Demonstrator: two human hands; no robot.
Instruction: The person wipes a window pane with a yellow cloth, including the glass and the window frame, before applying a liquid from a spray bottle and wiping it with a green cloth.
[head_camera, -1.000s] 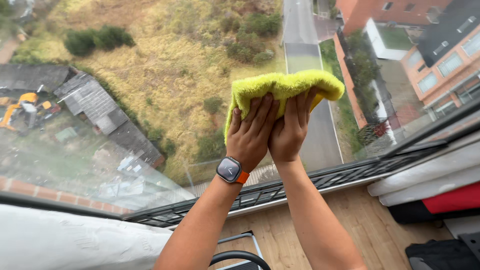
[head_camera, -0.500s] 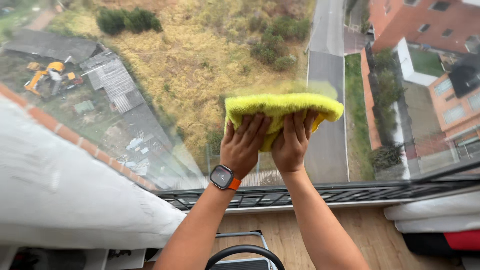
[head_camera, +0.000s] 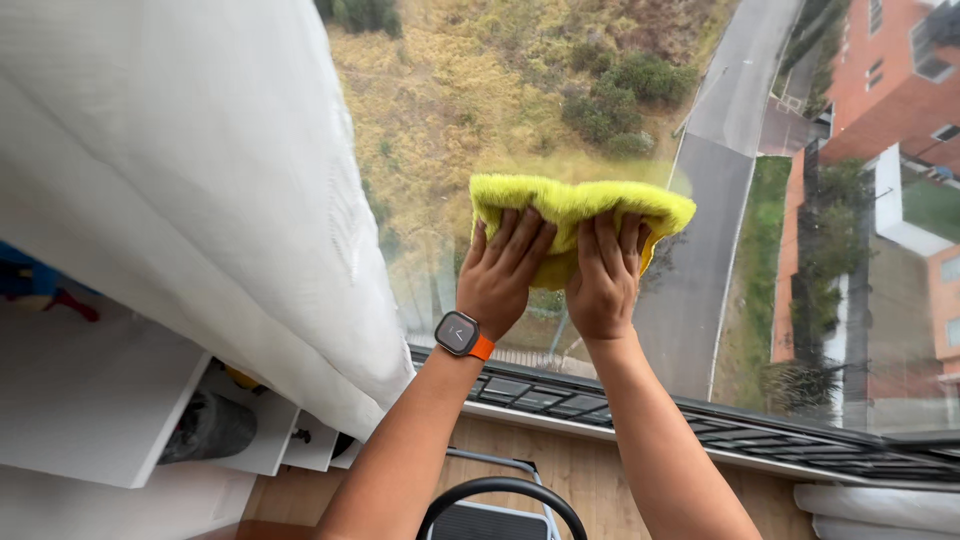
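Because both palms lie flat with fingers spread, the left hand (head_camera: 503, 270) and right hand (head_camera: 603, 275) pin the yellow cloth (head_camera: 575, 215) against the window glass (head_camera: 480, 110) rather than gripping it; neither hand is closed, and the cloth's upper fold bunches above the fingertips. The hands sit side by side, almost touching, which spreads the pressure across the cloth's width, and an orange-strapped watch (head_camera: 460, 333) rides on the left wrist. The white curtain (head_camera: 200, 180) hangs pushed to the left, clear of the pane, and a black-railed step ladder (head_camera: 500, 505) stands below by the sill grille (head_camera: 780, 440), which suggests a raised stance near the glass.
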